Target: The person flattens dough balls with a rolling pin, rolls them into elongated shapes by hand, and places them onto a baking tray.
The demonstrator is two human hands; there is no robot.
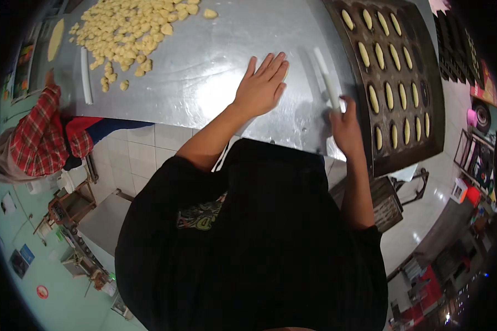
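My left hand [264,83] lies flat, palm down, on the shiny metal table [188,71], its fingers stretched out. A sliver of something pale shows by its fingers; whether dough lies underneath is hidden. To the right, my right hand [348,124] is closed round the near end of a white rolling pin [328,77], which points away from me and is slightly blurred. A heap of small yellow dough balls [127,27] covers the far left of the table. Right of the rolling pin sits a dark moulded baking tray [364,91] with rows of slim dough pieces [395,57] in its hollows.
At the left edge stands a co-worker in a red plaid sleeve [38,116], near a long flat dough piece [55,39]. Another white rolling pin [86,75] lies by that person. Dark stacked trays [453,47] stand beyond the baking tray. A wooden stool [69,207] is at lower left.
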